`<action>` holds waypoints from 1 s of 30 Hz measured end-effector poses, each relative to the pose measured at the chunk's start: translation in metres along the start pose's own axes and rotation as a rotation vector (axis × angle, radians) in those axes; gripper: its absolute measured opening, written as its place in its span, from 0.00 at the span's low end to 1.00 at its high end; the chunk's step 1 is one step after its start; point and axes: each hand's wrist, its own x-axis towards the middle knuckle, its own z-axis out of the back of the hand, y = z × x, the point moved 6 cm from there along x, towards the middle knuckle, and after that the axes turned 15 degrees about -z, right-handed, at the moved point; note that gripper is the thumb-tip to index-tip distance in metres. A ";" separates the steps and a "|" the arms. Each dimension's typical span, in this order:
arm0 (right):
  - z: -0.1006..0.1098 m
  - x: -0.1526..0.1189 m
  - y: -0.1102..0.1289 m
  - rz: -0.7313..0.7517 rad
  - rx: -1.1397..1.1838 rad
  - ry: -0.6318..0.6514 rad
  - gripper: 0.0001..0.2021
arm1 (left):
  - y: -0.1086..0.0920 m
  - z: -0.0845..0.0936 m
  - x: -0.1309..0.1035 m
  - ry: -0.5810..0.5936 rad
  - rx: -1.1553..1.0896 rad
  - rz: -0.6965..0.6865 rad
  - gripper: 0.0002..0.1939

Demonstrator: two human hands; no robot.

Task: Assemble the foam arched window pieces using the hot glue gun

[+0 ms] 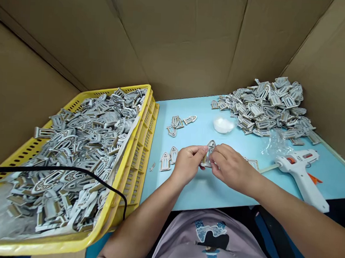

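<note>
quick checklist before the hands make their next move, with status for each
1. Left hand holding the arched piece: ok.
2. Right hand gripping that piece: cannot tell; its fingers are at the piece, contact partly hidden.
3. Glue gun away from both hands: ok, lying to the right.
4. Glue gun heated: cannot tell.
5. Plastic film well away from glue gun: not ok, close beside it.

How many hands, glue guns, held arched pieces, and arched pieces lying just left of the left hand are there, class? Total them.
Left hand, right hand: 2
Glue gun: 1
Held arched piece: 1
Arched pieces lying just left: 2
Total: 6
</note>
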 end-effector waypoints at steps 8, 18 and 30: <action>0.000 0.026 -0.041 -0.438 0.754 0.096 0.08 | 0.042 0.019 0.006 -0.157 -0.113 0.098 0.28; -0.021 0.021 -0.067 -0.739 0.990 0.058 0.13 | 0.062 0.026 0.012 -0.258 -0.047 0.064 0.28; -0.033 0.001 -0.056 -0.651 0.488 0.395 0.12 | 0.032 0.030 0.013 -0.046 0.550 -0.100 0.23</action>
